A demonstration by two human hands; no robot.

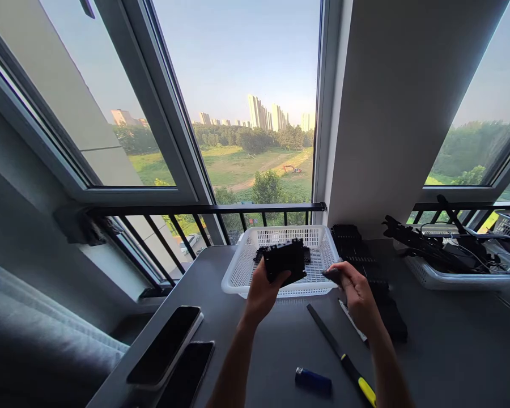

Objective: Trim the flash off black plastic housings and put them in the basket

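My left hand (263, 292) grips a black plastic part (285, 260) with notched edges, its thumb across the lower side. The part is held up over a white plastic basket (232, 280), where more black pieces (261, 254) lie partly hidden behind it. Close to the basket's right front corner, my right hand (357, 294) pinches a small dark piece (332, 275) between thumb and fingers; its kind is unclear. The two hands are apart.
On the grey table lie a file (325, 328) with a black-and-yellow handle, a slim whitish tool (352, 320), a blue lighter (313, 381) and two phones (165, 345). Black parts (352, 246) are stacked rightward, beside another basket (433, 277) holding black pieces and cables.
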